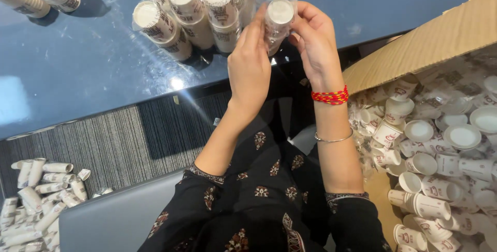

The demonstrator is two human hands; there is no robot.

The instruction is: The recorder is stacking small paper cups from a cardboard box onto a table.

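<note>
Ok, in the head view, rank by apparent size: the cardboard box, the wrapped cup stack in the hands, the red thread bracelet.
1. cardboard box, cut off by the frame edge
2. wrapped cup stack, held by left hand and right hand
3. red thread bracelet

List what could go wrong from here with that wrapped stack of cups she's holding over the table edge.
1. Both hands, left hand and right hand, hold the wrapped cup stack by the fingertips only; the clear film looks slippery, so the grip might slip.
2. It hangs near the table edge, so a drop could land on the floor.
3. The bagged stacks stand close by and might get knocked.
</note>
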